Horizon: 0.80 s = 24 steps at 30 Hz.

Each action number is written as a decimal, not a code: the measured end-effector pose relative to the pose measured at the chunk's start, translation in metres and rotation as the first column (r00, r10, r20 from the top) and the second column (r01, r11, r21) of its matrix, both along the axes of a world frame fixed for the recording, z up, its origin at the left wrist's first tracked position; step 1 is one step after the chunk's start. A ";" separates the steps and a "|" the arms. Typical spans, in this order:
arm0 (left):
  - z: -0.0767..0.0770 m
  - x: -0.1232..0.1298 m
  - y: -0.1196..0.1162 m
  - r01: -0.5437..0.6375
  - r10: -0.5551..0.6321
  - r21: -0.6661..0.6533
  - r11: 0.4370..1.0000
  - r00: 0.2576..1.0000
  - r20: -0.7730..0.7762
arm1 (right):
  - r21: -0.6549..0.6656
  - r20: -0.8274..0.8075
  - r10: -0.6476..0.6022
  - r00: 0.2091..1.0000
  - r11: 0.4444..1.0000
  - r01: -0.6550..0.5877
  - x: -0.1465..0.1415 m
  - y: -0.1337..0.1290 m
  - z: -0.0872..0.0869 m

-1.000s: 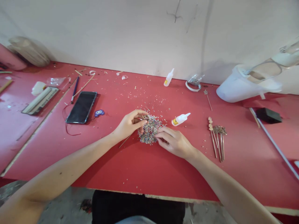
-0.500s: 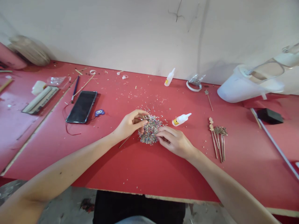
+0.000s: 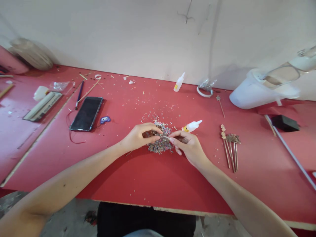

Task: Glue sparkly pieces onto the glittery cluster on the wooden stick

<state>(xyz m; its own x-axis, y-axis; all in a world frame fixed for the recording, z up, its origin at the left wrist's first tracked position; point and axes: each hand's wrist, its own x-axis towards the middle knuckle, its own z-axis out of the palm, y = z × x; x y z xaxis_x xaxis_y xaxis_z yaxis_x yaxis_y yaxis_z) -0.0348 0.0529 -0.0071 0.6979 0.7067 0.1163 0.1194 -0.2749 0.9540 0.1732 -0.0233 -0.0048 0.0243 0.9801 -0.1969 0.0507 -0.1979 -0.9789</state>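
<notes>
A heap of small glittering rhinestones (image 3: 160, 146) lies on the red table between my hands. My left hand (image 3: 140, 135) is above its left side, thumb and fingers closed on the head of a thin hair stick (image 3: 128, 153), whose tail shows below the wrist. My right hand (image 3: 186, 143) pinches thumb against forefinger over the heap's right side, its tips meeting the ornament at my left fingertips. Whatever tiny piece the right pinch has is too small to make out. A glue bottle (image 3: 192, 126) lies just behind my right hand.
Several finished-looking hair sticks (image 3: 230, 148) lie at the right. A second glue bottle (image 3: 179, 82) stands near the wall beside a tape ring (image 3: 205, 90). On the left are a phone (image 3: 86, 113), a brush (image 3: 79, 93) and a purple charm (image 3: 105, 119). A white jug (image 3: 249, 90) is back right.
My right hand has lifted from the heap's right edge and moved up and left to meet my left fingertips. The left hand has shifted slightly right, turning the ornament towards it.
</notes>
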 end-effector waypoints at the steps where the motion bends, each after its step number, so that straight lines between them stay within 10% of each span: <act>1: 0.000 0.000 0.000 -0.003 0.003 0.048 0.999 1.000 -0.008 | -0.011 -0.020 -0.009 1.000 1.000 0.009 0.000 0.000 0.000; 24: -0.001 0.003 -0.001 -0.037 0.044 0.217 0.976 0.999 -0.028 | -0.011 -0.005 0.009 1.000 1.000 -0.009 -0.003 -0.002 -0.002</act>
<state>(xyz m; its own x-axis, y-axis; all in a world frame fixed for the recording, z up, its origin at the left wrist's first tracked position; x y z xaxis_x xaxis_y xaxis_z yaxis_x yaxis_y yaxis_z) -0.0318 0.0517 -0.0081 0.6750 0.6951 0.2472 0.1643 -0.4683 0.8682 0.1698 -0.0249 -0.0066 0.0141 0.9781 -0.2078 0.0481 -0.2082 -0.9769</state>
